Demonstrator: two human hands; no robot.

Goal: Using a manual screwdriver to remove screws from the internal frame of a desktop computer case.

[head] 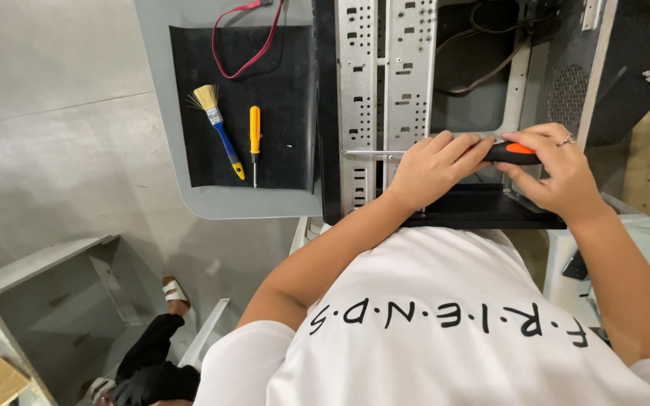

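- I hold a long screwdriver [445,153] level across an open computer case [385,90], its black-and-orange handle lying toward three o'clock and its bare steel shaft running toward nine o'clock.
- My right hand [558,169] is clenched around the handle, a ring showing on one finger, the orange part of the grip visible just beside my fingertips.
- My left hand [434,169] grasps the same tool where the handle meets the shaft, fingers curled over the top and touching the right hand's fingertips.
- The shaft's tip reaches the perforated metal drive cage [374,75] at nine o'clock from my left hand; whether it sits in a screw I cannot tell.
- Dark cables [483,45] loop inside the case at twelve o'clock from my hands.
- At nine o'clock from the case, a black mat [287,113] lies on the grey table [159,90].
- On the mat rest a paintbrush [218,128] with a blue-and-yellow handle and pale bristles, and just beside it a small yellow-handled screwdriver [254,143], both well apart from my hands.
- A red cable [242,45] curls at twelve o'clock on the mat.
- At seven o'clock, near the floor, another person's foot in a white sandal [174,292] shows beside dark trousers.
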